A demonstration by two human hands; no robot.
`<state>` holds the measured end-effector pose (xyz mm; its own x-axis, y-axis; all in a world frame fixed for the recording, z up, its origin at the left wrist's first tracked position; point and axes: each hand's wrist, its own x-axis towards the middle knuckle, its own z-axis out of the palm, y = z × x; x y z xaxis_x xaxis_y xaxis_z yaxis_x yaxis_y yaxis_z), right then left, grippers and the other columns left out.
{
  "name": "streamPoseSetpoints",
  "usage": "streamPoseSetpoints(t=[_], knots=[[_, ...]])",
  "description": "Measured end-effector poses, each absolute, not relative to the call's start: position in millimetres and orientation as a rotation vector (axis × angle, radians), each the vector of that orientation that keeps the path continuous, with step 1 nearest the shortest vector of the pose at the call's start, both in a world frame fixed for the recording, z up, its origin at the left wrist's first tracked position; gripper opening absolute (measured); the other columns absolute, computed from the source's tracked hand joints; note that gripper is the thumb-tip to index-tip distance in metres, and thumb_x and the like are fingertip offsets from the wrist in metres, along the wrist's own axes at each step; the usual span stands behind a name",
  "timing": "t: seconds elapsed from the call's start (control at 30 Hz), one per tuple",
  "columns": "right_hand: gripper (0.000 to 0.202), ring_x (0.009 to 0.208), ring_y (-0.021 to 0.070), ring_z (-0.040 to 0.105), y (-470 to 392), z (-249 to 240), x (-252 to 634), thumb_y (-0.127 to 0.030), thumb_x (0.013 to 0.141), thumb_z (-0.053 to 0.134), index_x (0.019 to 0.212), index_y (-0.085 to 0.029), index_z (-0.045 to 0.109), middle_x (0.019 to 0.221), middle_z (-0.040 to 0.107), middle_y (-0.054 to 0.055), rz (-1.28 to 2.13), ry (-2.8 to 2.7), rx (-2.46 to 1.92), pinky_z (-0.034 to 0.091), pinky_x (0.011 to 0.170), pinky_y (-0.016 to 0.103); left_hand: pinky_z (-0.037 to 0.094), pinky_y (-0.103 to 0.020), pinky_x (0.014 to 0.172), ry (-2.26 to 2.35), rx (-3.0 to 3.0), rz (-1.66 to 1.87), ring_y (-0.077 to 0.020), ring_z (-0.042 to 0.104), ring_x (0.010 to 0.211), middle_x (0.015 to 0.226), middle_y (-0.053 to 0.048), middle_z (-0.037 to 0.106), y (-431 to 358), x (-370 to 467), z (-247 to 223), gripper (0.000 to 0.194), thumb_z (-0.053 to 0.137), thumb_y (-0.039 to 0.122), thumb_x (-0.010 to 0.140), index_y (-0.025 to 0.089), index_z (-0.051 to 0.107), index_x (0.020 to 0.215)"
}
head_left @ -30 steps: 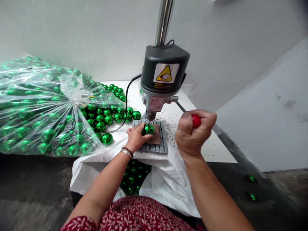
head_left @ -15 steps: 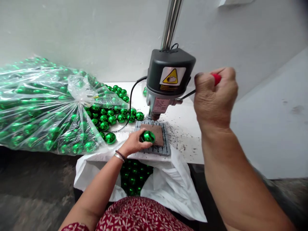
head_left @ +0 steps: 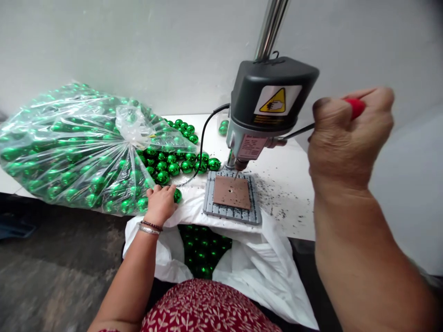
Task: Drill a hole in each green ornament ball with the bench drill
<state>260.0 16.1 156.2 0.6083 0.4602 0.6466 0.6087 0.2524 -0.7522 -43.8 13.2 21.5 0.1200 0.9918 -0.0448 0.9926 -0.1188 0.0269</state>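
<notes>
My right hand (head_left: 349, 133) is closed around the red knob (head_left: 357, 108) of the lever on a small bench drill press (head_left: 273, 99). My left hand (head_left: 161, 203) is over the table's front edge, fingers spread. Beside its thumb and forefinger is a shiny green ball (head_left: 177, 195), partly covered by the hand and seemingly touched by it. The thin drill bit (head_left: 236, 175) is above a brown board (head_left: 232, 196) with a small hole, lying on the grey slotted base (head_left: 255, 214). No ball is on the board.
A large clear plastic bag (head_left: 130, 133) full of green balls lies at the left, with several loose balls (head_left: 188, 157) beside it. A white bag (head_left: 266, 272) hangs open below the table, holding more balls (head_left: 204, 251). Dark shavings (head_left: 284, 203) litter the tabletop. A black cable (head_left: 204, 133) loops left of the drill.
My left hand has moved left from the board to the loose balls. The green ball it held at the board is gone from there. My right hand still grips the knob; the view has shifted.
</notes>
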Motion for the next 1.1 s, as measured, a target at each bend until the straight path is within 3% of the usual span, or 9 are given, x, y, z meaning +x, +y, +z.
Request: streamPoseSetpoints(t=[0.1, 0.2, 0.3, 0.4, 0.5, 0.77, 1.0, 1.1], knots=[[0.014, 0.071, 0.0037, 0.046, 15.2, 153.4, 261.2, -0.029, 0.09, 0.055, 0.086, -0.018, 0.047, 0.077, 0.051, -0.007, -0.126, -1.013, -1.352, 0.039, 0.075, 0.026, 0.041, -0.052, 0.099, 2.045, 2.305, 0.03, -0.0375, 0.06, 0.117, 0.125, -0.015, 0.073, 15.4, -39.8, 18.5, 0.054, 0.065, 0.018, 0.079, 0.024, 0.061, 0.132], [0.012, 0.073, 0.0034, 0.047, 14.0, 151.0, 261.1, -0.025, 0.091, 0.054, 0.087, -0.018, 0.046, 0.078, 0.051, -0.006, -0.147, -1.056, -1.307, 0.042, 0.075, 0.024, 0.045, -0.048, 0.097, 1.933, 2.127, 0.31, -0.0339, 0.065, 0.109, 0.119, -0.015, 0.074, 20.6, -32.4, 24.3, 0.052, 0.07, 0.027, 0.078, 0.019, 0.063, 0.129], [0.012, 0.075, 0.0036, 0.047, 13.4, 149.4, 260.0, -0.022, 0.091, 0.055, 0.086, -0.017, 0.045, 0.08, 0.051, -0.004, -0.156, -1.064, -1.3, 0.044, 0.078, 0.024, 0.051, -0.038, 0.089, 1.542, 1.786, 0.669, -0.0255, 0.068, 0.099, 0.111, -0.01, 0.075, 25.7, -19.2, 29.1, 0.044, 0.07, 0.038, 0.078, 0.019, 0.068, 0.118], [0.013, 0.074, 0.0042, 0.045, 13.5, 147.8, 259.4, -0.023, 0.091, 0.054, 0.087, -0.017, 0.044, 0.081, 0.05, -0.004, -0.136, -1.069, -1.304, 0.043, 0.079, 0.025, 0.054, -0.034, 0.085, 1.15, 1.412, 0.814, -0.0209, 0.068, 0.096, 0.112, -0.01, 0.075, 31.0, 1.3, 24.0, 0.039, 0.066, 0.043, 0.08, 0.019, 0.072, 0.11], [0.015, 0.073, 0.0043, 0.041, 13.1, 147.6, 259.1, -0.026, 0.092, 0.054, 0.087, -0.017, 0.043, 0.078, 0.046, -0.006, -0.148, -1.099, -1.271, 0.043, 0.079, 0.026, 0.055, -0.032, 0.084, 1.038, 1.239, 0.814, -0.0196, 0.068, 0.096, 0.113, -0.009, 0.076, 37.5, 25.5, 14.2, 0.038, 0.065, 0.044, 0.081, 0.02, 0.074, 0.11], [0.022, 0.07, 0.0023, 0.036, 9.3, 154.7, 255.7, -0.023, 0.089, 0.063, 0.083, -0.016, 0.043, 0.074, 0.039, -0.007, -0.086, -1.052, -1.333, 0.042, 0.077, 0.021, 0.048, -0.035, 0.104, 1.131, 1.413, 0.801, -0.0238, 0.067, 0.112, 0.118, -0.008, 0.077, 56.3, 70.3, 3.8, 0.048, 0.073, 0.038, 0.074, 0.016, 0.075, 0.117], [0.036, 0.069, -0.002, 0.04, 13.0, 140.8, 265.5, -0.051, 0.096, 0.05, 0.09, -0.016, 0.042, 0.08, 0.037, -0.007, -0.132, -1.184, -1.193, 0.047, 0.082, 0.018, 0.051, -0.034, 0.097, 1.218, 1.57, 0.668, -0.0242, 0.067, 0.104, 0.104, -0.005, 0.077, 56.7, 81.9, 6.3, 0.046, 0.072, 0.04, 0.076, 0.016, 0.077, 0.115], [0.036, 0.07, -0.0021, 0.04, 12.1, 141.3, 264.2, -0.051, 0.096, 0.048, 0.09, -0.016, 0.041, 0.081, 0.036, -0.006, -0.148, -1.185, -1.246, 0.046, 0.081, 0.018, 0.05, -0.037, 0.1, 1.306, 1.662, 0.618, -0.0263, 0.067, 0.106, 0.11, -0.006, 0.077, 55.0, 83.8, 9.1, 0.05, 0.075, 0.04, 0.076, 0.018, 0.074, 0.121]])
